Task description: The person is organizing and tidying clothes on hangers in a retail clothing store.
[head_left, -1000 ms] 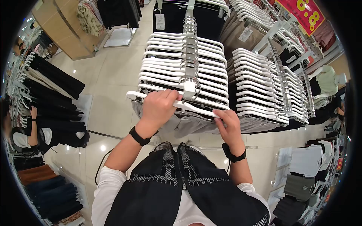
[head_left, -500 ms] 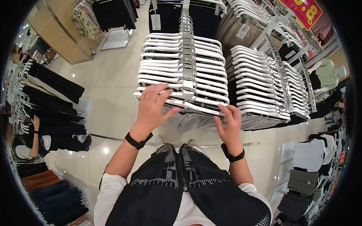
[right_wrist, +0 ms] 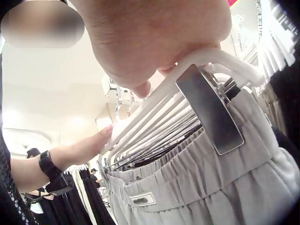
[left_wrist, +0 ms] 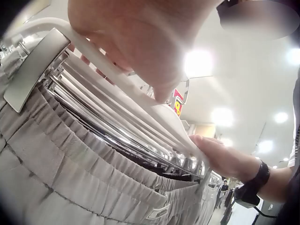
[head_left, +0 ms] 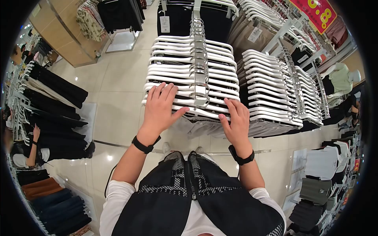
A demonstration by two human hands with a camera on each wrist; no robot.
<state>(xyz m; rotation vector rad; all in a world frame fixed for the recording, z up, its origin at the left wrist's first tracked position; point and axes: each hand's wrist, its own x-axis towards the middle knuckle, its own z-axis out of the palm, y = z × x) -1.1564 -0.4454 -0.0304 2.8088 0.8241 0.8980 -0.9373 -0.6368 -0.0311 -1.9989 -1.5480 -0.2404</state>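
A row of white clip hangers (head_left: 214, 70) hangs on a metal rail (head_left: 200, 88) in front of me. My left hand (head_left: 158, 114) rests on the left ends of the nearest hangers, its fingers stretched forward over them and the thumb out to the side. On the right ends lies my right hand (head_left: 238, 121), fingers extended across the tops. Gathered-waist grey trousers (left_wrist: 93, 164) hang from the front hanger, held by a broad metal clip (right_wrist: 211, 110) on the right end. Both wrist views show the palms over the hanger bar, with fingertips partly hidden behind it.
More white hangers (head_left: 267, 88) with trousers stand close on the right. Black garments with a paper tag (head_left: 165, 24) hang beyond the rail. Dark trousers (head_left: 59, 80) line a rack at left, where another person's arm (head_left: 34, 137) shows. A red sign (head_left: 317, 13) is at upper right.
My left hand has let go of the front hanger and moved left and forward onto the hangers' ends. The right hand's fingers have straightened over the tops. The front hanger now sits in against the row.
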